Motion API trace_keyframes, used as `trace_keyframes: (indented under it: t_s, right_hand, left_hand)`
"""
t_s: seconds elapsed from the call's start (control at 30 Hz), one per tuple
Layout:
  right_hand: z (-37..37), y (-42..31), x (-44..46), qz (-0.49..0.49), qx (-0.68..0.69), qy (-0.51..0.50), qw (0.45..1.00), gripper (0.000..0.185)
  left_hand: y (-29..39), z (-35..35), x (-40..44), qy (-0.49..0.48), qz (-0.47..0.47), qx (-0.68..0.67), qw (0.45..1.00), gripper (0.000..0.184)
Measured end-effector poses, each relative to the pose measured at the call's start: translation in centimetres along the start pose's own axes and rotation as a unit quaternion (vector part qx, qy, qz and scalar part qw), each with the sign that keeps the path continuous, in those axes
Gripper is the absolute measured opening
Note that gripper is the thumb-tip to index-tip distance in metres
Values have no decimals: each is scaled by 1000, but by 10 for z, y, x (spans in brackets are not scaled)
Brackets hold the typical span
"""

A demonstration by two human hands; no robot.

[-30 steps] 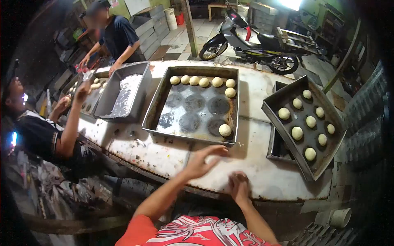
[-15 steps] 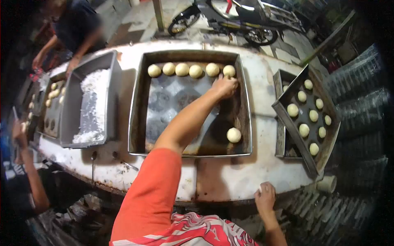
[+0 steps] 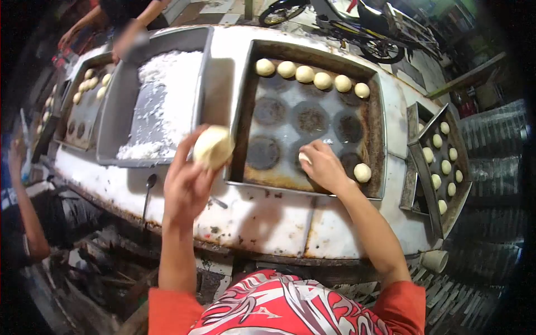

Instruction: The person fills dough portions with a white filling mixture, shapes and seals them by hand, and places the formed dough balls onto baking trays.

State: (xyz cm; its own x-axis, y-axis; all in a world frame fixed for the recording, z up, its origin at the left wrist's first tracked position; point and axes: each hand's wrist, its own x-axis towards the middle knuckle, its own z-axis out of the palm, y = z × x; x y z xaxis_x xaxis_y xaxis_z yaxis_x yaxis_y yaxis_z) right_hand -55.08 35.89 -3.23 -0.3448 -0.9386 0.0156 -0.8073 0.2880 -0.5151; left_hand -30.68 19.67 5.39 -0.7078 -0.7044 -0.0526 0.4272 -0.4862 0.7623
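My left hand [image 3: 187,181] is raised by the tray's left front corner, its fingers closed around a pale round dough ball [image 3: 214,147]. Inside the square metal baking tray [image 3: 375,196], my right hand [image 3: 324,167] curls over another dough ball [image 3: 305,158], mostly covered by the fingers, low near the front side. To the right of that hand, a single dough ball [image 3: 362,172] sits in the front right corner. Several more dough balls [image 3: 304,73] form a row along the tray's far side. Dark round marks cover the tray's bottom.
A grey bin [image 3: 204,72] with white flour [image 3: 167,84] stands left of the tray. Beyond it is another tray with dough balls [image 3: 84,120]. Stacked, tilted trays [image 3: 430,184] hold dough balls at right. A spoon [image 3: 149,187] lies near the table edge. Other people work at left.
My left hand has left the far row and come back holding a dough ball. My right hand has moved from the table's front edge into the tray. The view has shifted.
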Motion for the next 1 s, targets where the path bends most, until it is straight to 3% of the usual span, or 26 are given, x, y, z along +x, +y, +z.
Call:
trace_keyframes:
  t_s: [0.07,0.13,0.2,0.27,0.3,0.33,0.4,0.43,0.47,0.53,0.6,0.67,0.73,0.83,0.87,0.9,0.93,1.0]
  right_hand:
    - [12,-7,-8,-7,-43,-22,999,28]
    - [1,-22,-22,-27,-78,126,989,29]
    - [-20,-66,-41,10,70,212,975,24]
    - [-4,-137,-74,100,332,218,912,16]
    - [25,-159,-83,-29,370,231,899,13]
    - [48,-185,-84,-119,286,219,925,12]
    - [76,-215,-71,14,371,22,928,14]
    - [90,-217,-55,2,370,17,929,14]
    - [109,-214,-36,4,315,14,949,16]
    - [149,-211,-16,13,259,16,966,18]
    - [183,-212,4,-4,-73,105,992,20]
    - [194,-206,12,4,-123,102,987,18]
    - [173,-228,3,-50,-18,180,982,13]
    - [133,-288,16,-57,47,157,985,13]
    - [119,-306,40,-108,36,150,982,15]
    - [105,-321,69,-161,24,143,976,17]
    - [90,-333,103,-118,14,118,986,18]
    - [81,-324,173,-161,-161,2,974,17]
  left_hand:
    - [-3,-27,-67,47,-6,-105,993,48]
    - [-14,-45,-123,132,-51,-83,986,46]
    - [-36,-47,-160,191,-65,-26,979,43]
    - [-69,-56,-167,181,-109,93,973,41]
    - [-72,-43,-173,132,-115,164,971,40]
    - [-71,-31,-180,76,-126,236,961,39]
    - [-63,-14,-203,24,-144,139,980,45]
    - [-58,-40,-210,1,-131,129,983,55]
    - [-38,-52,-220,60,-186,-9,981,61]
    - [-8,-81,-234,67,-157,-137,976,59]
    - [2,-101,-229,105,-140,-124,977,53]
    - [3,-122,-212,190,-103,-12,976,48]
    - [-6,-151,-185,200,-77,10,977,45]
    - [-7,-170,-139,95,-86,155,979,46]
    - [8,-154,-129,37,-79,170,982,48]
    - [27,-138,-120,-32,-99,61,993,53]
    - [47,-135,-108,-56,-108,-9,993,57]
    - [90,-157,-90,-98,-149,-65,982,69]
